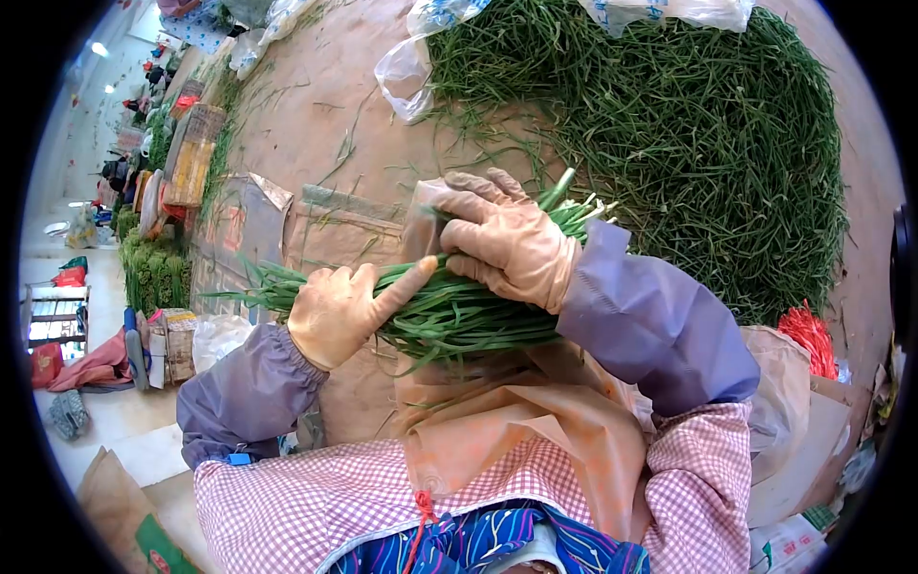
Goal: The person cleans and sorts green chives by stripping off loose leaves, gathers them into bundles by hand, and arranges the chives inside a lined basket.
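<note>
A bunch of long green stalks, like chives or scallions with pale cut ends, lies crosswise in front of me. My left hand, in a rubber glove, is closed round the leafy end, one finger stretched along the top. My right hand, gloved too, rests over the bunch near the pale ends with its fingers bent. Beside its fingertips stands a strip of brownish clear plastic; I cannot tell whether the fingers pinch it. A tan plastic apron spreads beneath the bunch.
A large heap of loose green stalks covers the table's far right, with clear plastic bags at its edge. Red ties lie at the right. Flattened cardboard lies to the left. Upright green bundles stand farther off.
</note>
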A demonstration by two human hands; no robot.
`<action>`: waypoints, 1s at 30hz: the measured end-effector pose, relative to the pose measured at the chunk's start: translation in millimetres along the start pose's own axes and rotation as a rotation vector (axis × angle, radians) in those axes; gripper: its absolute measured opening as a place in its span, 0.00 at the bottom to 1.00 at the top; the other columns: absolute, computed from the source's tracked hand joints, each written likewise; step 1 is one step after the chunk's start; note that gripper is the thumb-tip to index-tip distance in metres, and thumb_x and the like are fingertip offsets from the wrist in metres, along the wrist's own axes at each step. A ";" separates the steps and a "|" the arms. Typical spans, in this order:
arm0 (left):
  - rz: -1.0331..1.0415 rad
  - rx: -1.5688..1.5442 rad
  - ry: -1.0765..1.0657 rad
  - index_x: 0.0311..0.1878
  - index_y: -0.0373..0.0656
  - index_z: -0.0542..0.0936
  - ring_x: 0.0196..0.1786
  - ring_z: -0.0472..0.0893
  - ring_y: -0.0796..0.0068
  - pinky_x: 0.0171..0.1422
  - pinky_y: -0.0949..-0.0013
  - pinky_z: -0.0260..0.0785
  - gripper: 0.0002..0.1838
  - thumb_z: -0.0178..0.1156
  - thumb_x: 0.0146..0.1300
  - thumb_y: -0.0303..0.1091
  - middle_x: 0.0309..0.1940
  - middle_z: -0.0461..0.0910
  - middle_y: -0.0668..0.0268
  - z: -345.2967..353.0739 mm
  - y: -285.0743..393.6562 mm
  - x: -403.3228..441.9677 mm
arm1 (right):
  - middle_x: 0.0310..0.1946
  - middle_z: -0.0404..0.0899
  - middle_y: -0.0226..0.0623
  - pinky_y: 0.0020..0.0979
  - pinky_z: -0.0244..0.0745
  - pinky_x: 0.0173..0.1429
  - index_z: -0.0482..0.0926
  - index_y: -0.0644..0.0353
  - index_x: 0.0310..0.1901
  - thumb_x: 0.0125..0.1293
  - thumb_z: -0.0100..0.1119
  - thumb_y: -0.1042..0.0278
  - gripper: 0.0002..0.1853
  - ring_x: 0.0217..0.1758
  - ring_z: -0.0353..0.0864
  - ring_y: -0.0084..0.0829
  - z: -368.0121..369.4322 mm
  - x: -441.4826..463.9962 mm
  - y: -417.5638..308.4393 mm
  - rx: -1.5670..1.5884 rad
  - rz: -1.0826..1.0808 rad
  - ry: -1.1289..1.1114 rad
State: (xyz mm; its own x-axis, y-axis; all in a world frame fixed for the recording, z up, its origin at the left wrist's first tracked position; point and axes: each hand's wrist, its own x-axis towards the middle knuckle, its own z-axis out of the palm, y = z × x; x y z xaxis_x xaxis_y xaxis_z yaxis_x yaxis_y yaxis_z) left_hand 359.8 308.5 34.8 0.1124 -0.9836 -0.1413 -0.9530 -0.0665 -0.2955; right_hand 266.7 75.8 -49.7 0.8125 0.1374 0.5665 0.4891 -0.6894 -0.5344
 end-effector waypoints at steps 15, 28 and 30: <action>-0.354 -0.855 -0.033 0.74 0.56 0.54 0.49 0.82 0.55 0.50 0.62 0.75 0.50 0.64 0.48 0.19 0.51 0.80 0.56 37.8 9.9 -22.3 | 0.24 0.75 0.24 0.23 0.68 0.30 0.79 0.58 0.38 0.68 0.59 0.63 0.08 0.23 0.71 0.20 -167.3 -228.4 146.1 0.014 1.092 0.506; -0.484 -1.382 -0.290 0.69 0.36 0.57 0.64 0.69 0.67 0.68 0.67 0.58 0.28 0.52 0.67 0.27 0.62 0.70 0.54 35.7 7.6 -21.5 | 0.70 0.54 0.53 0.41 0.76 0.50 0.42 0.43 0.74 0.65 0.59 0.49 0.44 0.66 0.66 0.54 -77.5 -251.6 106.6 0.782 1.423 0.223; -0.522 -1.350 -0.217 0.58 0.34 0.72 0.52 0.78 0.67 0.57 0.67 0.69 0.17 0.52 0.66 0.27 0.52 0.79 0.59 46.1 9.1 -26.1 | 0.70 0.55 0.53 0.48 0.69 0.64 0.43 0.40 0.74 0.70 0.54 0.56 0.38 0.70 0.60 0.53 -42.6 -187.1 93.2 1.099 1.380 0.182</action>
State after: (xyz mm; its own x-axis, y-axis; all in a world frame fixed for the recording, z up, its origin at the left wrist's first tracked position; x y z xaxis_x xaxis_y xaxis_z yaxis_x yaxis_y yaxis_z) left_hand 361.2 341.3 -7.8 0.4430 -0.7632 -0.4704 -0.3122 -0.6232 0.7170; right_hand 146.8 -44.4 -178.8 0.7735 -0.2019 -0.6008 -0.4265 0.5354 -0.7290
